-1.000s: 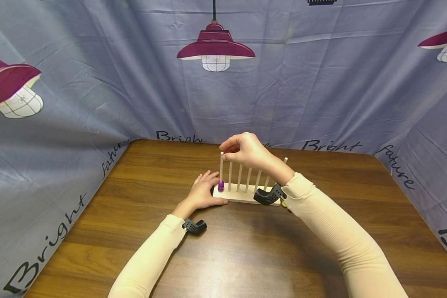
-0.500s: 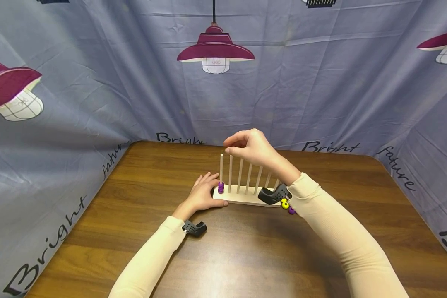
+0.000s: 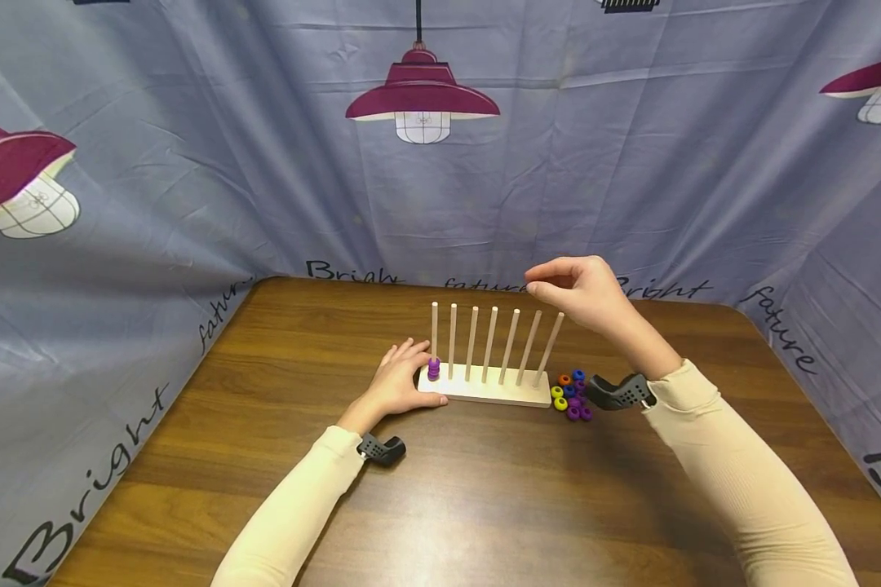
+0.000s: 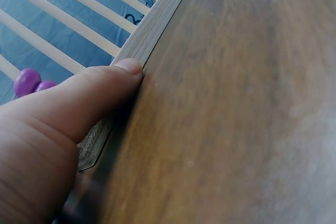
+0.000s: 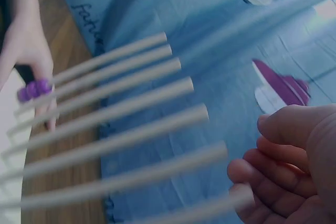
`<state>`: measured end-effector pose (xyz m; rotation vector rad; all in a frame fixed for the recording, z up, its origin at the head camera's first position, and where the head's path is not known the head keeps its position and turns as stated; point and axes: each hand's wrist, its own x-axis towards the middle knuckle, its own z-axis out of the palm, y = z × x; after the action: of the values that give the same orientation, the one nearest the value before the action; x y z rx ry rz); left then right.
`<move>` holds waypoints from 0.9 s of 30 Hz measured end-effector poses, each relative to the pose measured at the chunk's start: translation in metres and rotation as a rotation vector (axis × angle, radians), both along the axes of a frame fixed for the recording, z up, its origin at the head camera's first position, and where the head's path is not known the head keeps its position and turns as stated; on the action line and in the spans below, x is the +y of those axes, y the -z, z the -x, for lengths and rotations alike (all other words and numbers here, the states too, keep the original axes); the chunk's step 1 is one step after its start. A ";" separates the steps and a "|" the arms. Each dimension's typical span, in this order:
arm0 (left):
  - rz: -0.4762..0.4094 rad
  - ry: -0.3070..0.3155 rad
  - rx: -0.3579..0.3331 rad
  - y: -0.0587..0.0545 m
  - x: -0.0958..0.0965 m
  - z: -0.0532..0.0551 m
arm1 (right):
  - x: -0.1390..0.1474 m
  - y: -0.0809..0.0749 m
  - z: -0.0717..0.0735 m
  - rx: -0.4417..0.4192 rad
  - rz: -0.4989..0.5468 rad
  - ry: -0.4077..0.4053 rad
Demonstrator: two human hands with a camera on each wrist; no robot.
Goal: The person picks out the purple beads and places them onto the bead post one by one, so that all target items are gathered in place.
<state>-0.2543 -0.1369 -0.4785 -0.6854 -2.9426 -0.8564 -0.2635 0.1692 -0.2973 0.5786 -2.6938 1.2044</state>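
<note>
right hand [image 3: 583, 292] is raised above the right end of a pale wooden rack [image 3: 493, 394], its thumb and forefinger set apart by a narrow gap, with nothing seen held between them. because the pegs [image 3: 489, 342] are blurred in the right wrist view, it cannot be told whether the rightmost one is brushed by a fingertip. seven of them are lined up from left to right along the rack, which is set on a brown wooden table [image 3: 440, 505]. purple beads [image 3: 434, 370] are stacked low on the leftmost peg. beside these, the rack's left end is touched by the left hand [image 3: 393, 385], whose thumb is laid against the near edge while its fingers are stretched toward the far side. just right of the rack, loose beads [image 3: 568, 391] in orange, blue, yellow and purple are clustered. at the far side, the table is bordered by blue-grey cloth [image 3: 595, 163] printed with maroon lamps [image 3: 422, 94].
</note>
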 end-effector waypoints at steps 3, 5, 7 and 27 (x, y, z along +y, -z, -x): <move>0.005 -0.003 -0.009 0.000 0.000 0.000 | 0.018 0.005 -0.007 0.008 -0.006 0.043; 0.006 -0.004 -0.007 0.001 0.000 0.000 | 0.029 0.010 -0.010 0.010 -0.006 0.066; 0.004 -0.006 -0.001 0.001 0.000 0.001 | 0.040 0.017 -0.013 0.012 -0.010 0.088; -0.002 -0.003 0.000 0.000 0.001 -0.002 | 0.095 0.109 -0.042 -0.014 -0.048 0.186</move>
<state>-0.2521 -0.1359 -0.4789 -0.6814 -2.9413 -0.8591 -0.2215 0.2643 -0.4059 0.3170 -2.7231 1.1032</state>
